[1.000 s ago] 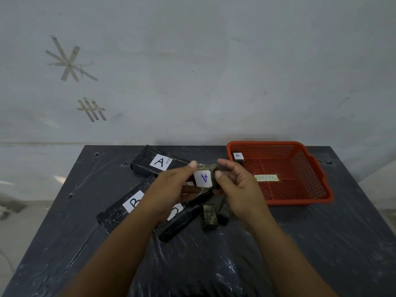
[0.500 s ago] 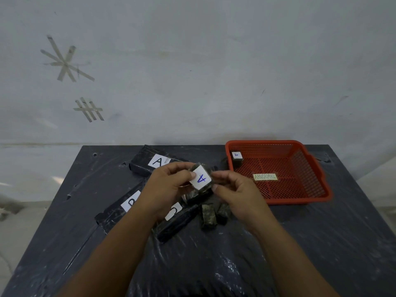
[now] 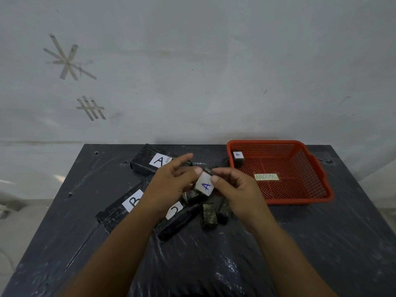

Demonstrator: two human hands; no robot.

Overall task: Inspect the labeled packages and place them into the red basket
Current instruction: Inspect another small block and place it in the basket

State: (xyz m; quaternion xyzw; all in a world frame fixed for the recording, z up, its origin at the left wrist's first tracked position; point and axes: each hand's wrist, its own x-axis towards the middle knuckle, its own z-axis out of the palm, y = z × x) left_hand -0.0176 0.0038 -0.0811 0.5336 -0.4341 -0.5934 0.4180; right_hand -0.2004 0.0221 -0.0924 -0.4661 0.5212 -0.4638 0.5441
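Hands (image 3: 171,185) hold one package (image 3: 204,186); basket (image 3: 317,168) holds one.

My small dark mottled package (image 3: 204,186): white label, blue "A". Red mesh plastic basket (image 3: 317,183); glossy black plastic-wrapped table (image 3: 321,243).

Blue "A" on the white label of the small package (image 3: 204,186) held up. "A" on the little package (image 3: 237,156) inside the red basket (image 3: 300,199), "ABNORMAL" on its floor tag (image 3: 267,176). Black "A" (image 3: 159,160), "B" (image 3: 134,200) and "C" (image 3: 174,210) on three long black boxes' labels.
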